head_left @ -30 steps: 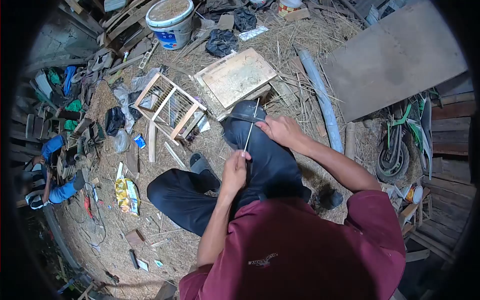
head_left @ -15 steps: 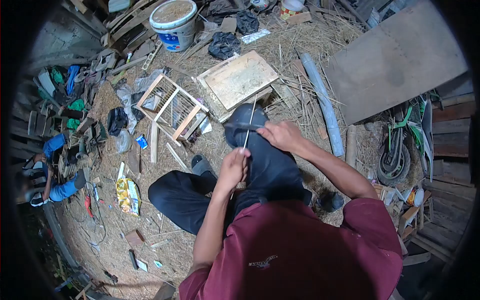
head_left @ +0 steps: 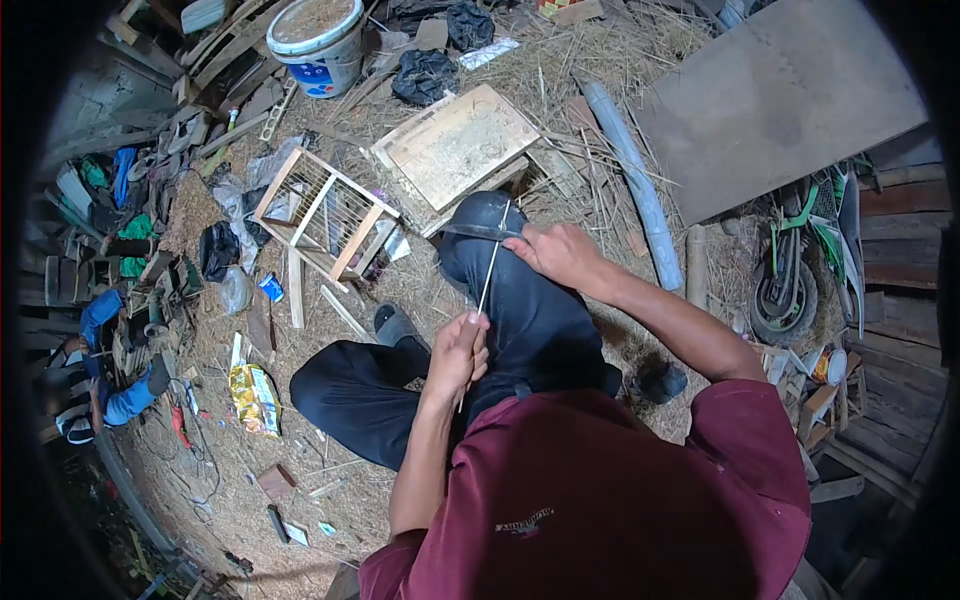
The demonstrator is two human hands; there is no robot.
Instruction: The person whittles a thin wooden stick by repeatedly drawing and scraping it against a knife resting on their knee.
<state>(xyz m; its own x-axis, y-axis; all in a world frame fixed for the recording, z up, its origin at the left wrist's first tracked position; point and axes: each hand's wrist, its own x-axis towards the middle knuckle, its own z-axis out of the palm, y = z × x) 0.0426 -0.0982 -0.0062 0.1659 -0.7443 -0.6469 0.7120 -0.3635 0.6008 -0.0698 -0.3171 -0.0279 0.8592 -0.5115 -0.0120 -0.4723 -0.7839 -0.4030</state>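
Observation:
My left hand (head_left: 458, 355) is closed around a thin pale stick (head_left: 490, 270), which slants up from my lap across my raised knee. Its far tip reaches just past the kneecap. At the knee, my right hand (head_left: 555, 255) grips a knife whose dark blade (head_left: 470, 231) crosses the stick near that tip. The handle is hidden inside my fingers. Dark trousers cover the knee, with a blackish patch on top under the blade.
Beyond my knee stand a wooden box (head_left: 465, 150) and a slatted wooden cage (head_left: 328, 215). A bucket (head_left: 318, 45), a bluish pole (head_left: 635, 185) and a large board (head_left: 785, 105) lie farther out. Another person (head_left: 95, 385) sits at far left. Straw and scraps litter the ground.
The gap between my left hand and the blade has widened, and the blade now crosses the stick closer to its far tip. The whole view has shifted slightly.

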